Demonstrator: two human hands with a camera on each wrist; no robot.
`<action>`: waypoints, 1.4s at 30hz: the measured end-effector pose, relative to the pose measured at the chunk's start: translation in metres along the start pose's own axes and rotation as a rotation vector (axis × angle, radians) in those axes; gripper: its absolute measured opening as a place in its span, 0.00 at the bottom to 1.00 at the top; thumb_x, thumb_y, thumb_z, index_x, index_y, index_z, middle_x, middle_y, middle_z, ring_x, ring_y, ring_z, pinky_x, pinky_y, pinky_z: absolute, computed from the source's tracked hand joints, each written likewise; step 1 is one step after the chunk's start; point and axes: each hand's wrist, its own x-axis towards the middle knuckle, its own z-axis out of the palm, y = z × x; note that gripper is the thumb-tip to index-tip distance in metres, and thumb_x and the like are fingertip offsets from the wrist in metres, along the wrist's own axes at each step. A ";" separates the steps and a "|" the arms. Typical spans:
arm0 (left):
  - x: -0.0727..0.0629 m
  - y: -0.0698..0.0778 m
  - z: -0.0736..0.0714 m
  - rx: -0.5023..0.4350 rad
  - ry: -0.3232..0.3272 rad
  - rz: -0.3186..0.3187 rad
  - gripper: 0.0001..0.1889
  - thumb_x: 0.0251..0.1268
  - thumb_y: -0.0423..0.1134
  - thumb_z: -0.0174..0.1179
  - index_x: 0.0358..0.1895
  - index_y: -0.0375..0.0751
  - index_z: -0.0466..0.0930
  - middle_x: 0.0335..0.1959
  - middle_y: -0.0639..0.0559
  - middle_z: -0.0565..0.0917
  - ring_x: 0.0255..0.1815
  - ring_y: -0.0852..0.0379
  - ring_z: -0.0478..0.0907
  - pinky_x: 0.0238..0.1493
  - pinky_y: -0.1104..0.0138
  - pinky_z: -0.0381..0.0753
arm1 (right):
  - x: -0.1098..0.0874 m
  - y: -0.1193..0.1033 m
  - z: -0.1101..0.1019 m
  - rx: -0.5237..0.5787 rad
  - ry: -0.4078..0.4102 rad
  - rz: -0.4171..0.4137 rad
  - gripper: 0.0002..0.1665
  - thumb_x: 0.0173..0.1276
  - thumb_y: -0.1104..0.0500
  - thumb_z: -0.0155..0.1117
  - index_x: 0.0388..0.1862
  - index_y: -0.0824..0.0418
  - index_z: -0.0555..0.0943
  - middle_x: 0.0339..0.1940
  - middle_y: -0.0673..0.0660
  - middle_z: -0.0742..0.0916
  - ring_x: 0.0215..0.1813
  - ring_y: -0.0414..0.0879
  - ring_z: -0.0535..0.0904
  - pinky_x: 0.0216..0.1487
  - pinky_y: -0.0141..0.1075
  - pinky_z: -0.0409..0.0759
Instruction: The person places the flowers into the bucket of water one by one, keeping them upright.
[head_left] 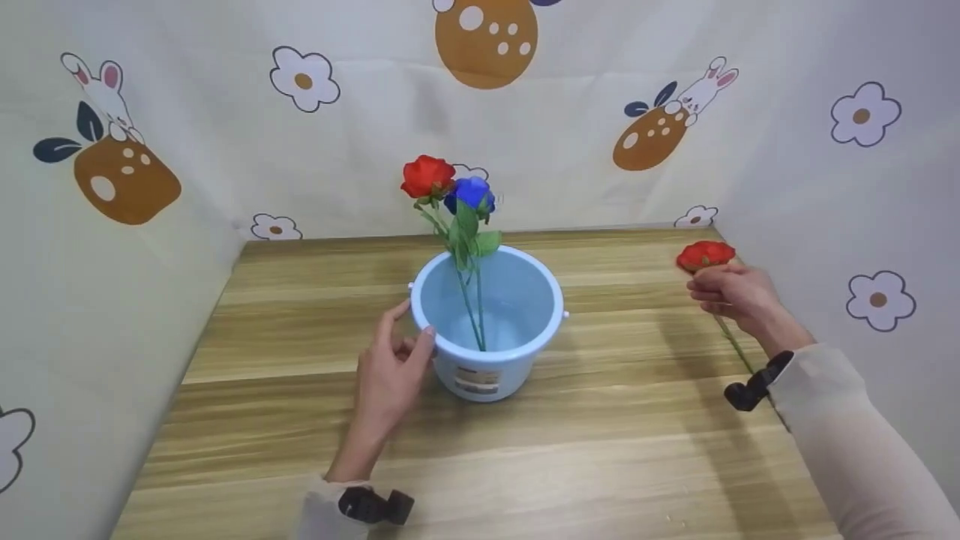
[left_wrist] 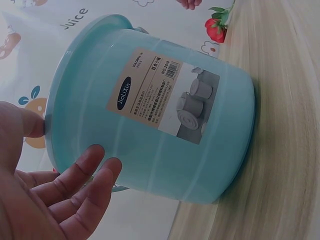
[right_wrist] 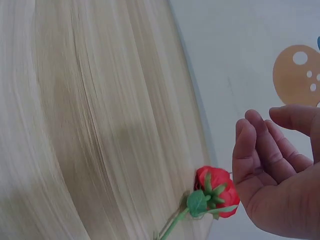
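Observation:
A light blue bucket [head_left: 487, 375] stands upright on the wooden table. Two artificial roses lean inside it, a red rose [head_left: 427, 178] and a blue rose [head_left: 472, 196], their green stems reaching the bottom. My left hand [head_left: 394, 367] touches the bucket's rim on its near left side, thumb and index finger spread along the outside. A second red rose [head_left: 705, 256] lies on the table at the right, its stem running towards me under my right forearm. Just above that rose hovers my right hand [head_left: 739, 296], fingers loosely bent; the right wrist view [right_wrist: 275, 170] shows a gap between thumb and fingers.
A wood-grain table [head_left: 615, 450] carries everything. Pale fabric walls [head_left: 375, 142] with cartoon rabbits and flowers enclose it at the back and both sides. The right wall stands close beside the lying rose. A printed label [left_wrist: 162, 95] is on the bucket's side.

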 end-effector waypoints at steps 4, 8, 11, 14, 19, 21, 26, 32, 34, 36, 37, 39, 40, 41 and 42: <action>0.000 0.000 0.000 0.005 -0.004 -0.008 0.28 0.79 0.50 0.60 0.78 0.52 0.68 0.33 0.46 0.87 0.34 0.54 0.80 0.39 0.64 0.79 | 0.004 0.005 -0.009 -0.045 0.022 0.014 0.17 0.79 0.62 0.62 0.29 0.48 0.88 0.30 0.46 0.93 0.34 0.36 0.90 0.37 0.29 0.86; 0.000 0.001 -0.001 -0.003 -0.012 -0.008 0.29 0.79 0.50 0.59 0.78 0.52 0.68 0.34 0.44 0.87 0.34 0.54 0.80 0.39 0.63 0.80 | 0.007 0.011 -0.017 -0.102 0.047 0.023 0.16 0.78 0.60 0.64 0.29 0.46 0.87 0.29 0.44 0.93 0.33 0.35 0.89 0.39 0.30 0.86; 0.000 0.000 -0.001 -0.004 -0.009 -0.004 0.28 0.79 0.50 0.59 0.78 0.52 0.68 0.35 0.43 0.88 0.34 0.54 0.80 0.39 0.63 0.80 | 0.009 0.015 -0.024 -0.164 0.088 0.017 0.16 0.79 0.59 0.63 0.28 0.44 0.85 0.27 0.43 0.92 0.33 0.34 0.89 0.39 0.30 0.86; 0.000 0.001 -0.001 0.001 -0.007 -0.008 0.28 0.79 0.50 0.59 0.78 0.53 0.68 0.36 0.42 0.89 0.35 0.54 0.81 0.39 0.63 0.80 | 0.011 0.019 -0.030 -0.229 0.140 0.016 0.08 0.78 0.58 0.62 0.36 0.50 0.84 0.25 0.41 0.91 0.32 0.33 0.88 0.38 0.30 0.86; 0.001 0.000 -0.001 0.004 0.008 0.012 0.28 0.78 0.49 0.60 0.77 0.50 0.70 0.34 0.43 0.88 0.34 0.55 0.81 0.39 0.63 0.79 | 0.013 0.027 -0.039 -0.288 0.195 0.050 0.15 0.78 0.59 0.62 0.58 0.64 0.77 0.24 0.39 0.90 0.32 0.32 0.86 0.38 0.29 0.85; 0.001 -0.001 -0.001 0.006 0.020 0.032 0.27 0.78 0.47 0.61 0.76 0.48 0.71 0.32 0.44 0.88 0.33 0.55 0.80 0.38 0.63 0.79 | 0.013 0.030 -0.043 -0.291 0.207 0.061 0.11 0.77 0.59 0.62 0.54 0.62 0.80 0.24 0.39 0.90 0.31 0.32 0.85 0.38 0.29 0.85; 0.002 -0.001 0.000 0.008 0.028 0.031 0.28 0.77 0.47 0.61 0.76 0.48 0.71 0.32 0.42 0.88 0.32 0.55 0.80 0.37 0.63 0.79 | 0.013 0.039 -0.052 -0.299 0.223 0.060 0.09 0.75 0.62 0.63 0.34 0.52 0.85 0.22 0.39 0.88 0.30 0.33 0.85 0.37 0.30 0.85; 0.002 -0.001 -0.001 -0.001 0.014 0.017 0.28 0.77 0.47 0.61 0.77 0.50 0.70 0.35 0.40 0.88 0.34 0.54 0.80 0.39 0.63 0.80 | 0.014 0.049 -0.058 -0.344 0.242 0.072 0.05 0.70 0.65 0.66 0.36 0.57 0.87 0.22 0.40 0.87 0.30 0.34 0.84 0.37 0.31 0.85; 0.002 -0.001 -0.001 0.000 0.011 0.017 0.28 0.77 0.47 0.61 0.77 0.50 0.69 0.35 0.40 0.88 0.34 0.54 0.81 0.39 0.62 0.80 | 0.015 0.052 -0.059 -0.371 0.244 0.085 0.03 0.70 0.65 0.67 0.40 0.59 0.86 0.22 0.40 0.87 0.30 0.34 0.84 0.37 0.31 0.85; 0.002 -0.001 -0.001 0.000 0.011 0.019 0.28 0.77 0.47 0.61 0.77 0.50 0.70 0.35 0.41 0.89 0.34 0.54 0.81 0.38 0.63 0.80 | 0.017 0.055 -0.060 -0.404 0.240 0.094 0.05 0.71 0.64 0.66 0.43 0.61 0.85 0.22 0.41 0.87 0.30 0.34 0.84 0.37 0.32 0.85; 0.002 -0.001 -0.001 0.001 0.011 0.020 0.28 0.77 0.47 0.61 0.77 0.50 0.70 0.35 0.41 0.89 0.34 0.54 0.81 0.38 0.63 0.80 | 0.018 0.057 -0.060 -0.424 0.240 0.096 0.06 0.71 0.64 0.66 0.45 0.63 0.85 0.22 0.41 0.87 0.29 0.34 0.83 0.36 0.32 0.85; 0.002 -0.001 -0.001 0.003 0.012 0.022 0.28 0.78 0.47 0.61 0.77 0.50 0.70 0.34 0.43 0.89 0.34 0.54 0.81 0.38 0.63 0.80 | 0.019 0.060 -0.060 -0.472 0.247 0.097 0.09 0.69 0.64 0.66 0.46 0.66 0.86 0.22 0.42 0.87 0.29 0.36 0.82 0.35 0.32 0.83; 0.002 -0.001 -0.001 0.004 0.011 0.021 0.28 0.78 0.47 0.61 0.77 0.50 0.70 0.34 0.44 0.89 0.34 0.54 0.81 0.38 0.63 0.80 | 0.020 0.061 -0.059 -0.501 0.251 0.098 0.09 0.68 0.64 0.67 0.45 0.66 0.86 0.21 0.43 0.87 0.28 0.36 0.81 0.34 0.32 0.83; 0.002 -0.001 -0.001 0.007 0.010 0.019 0.28 0.78 0.47 0.61 0.77 0.50 0.70 0.34 0.45 0.88 0.34 0.54 0.81 0.38 0.63 0.80 | 0.020 0.063 -0.059 -0.530 0.255 0.100 0.09 0.68 0.63 0.67 0.44 0.67 0.86 0.21 0.43 0.86 0.28 0.37 0.81 0.34 0.32 0.82; 0.001 -0.001 -0.001 0.009 0.009 0.017 0.28 0.78 0.47 0.61 0.77 0.50 0.69 0.33 0.45 0.88 0.34 0.54 0.81 0.38 0.63 0.80 | 0.021 0.064 -0.059 -0.553 0.260 0.103 0.08 0.66 0.63 0.68 0.42 0.66 0.87 0.20 0.44 0.85 0.28 0.38 0.80 0.33 0.32 0.81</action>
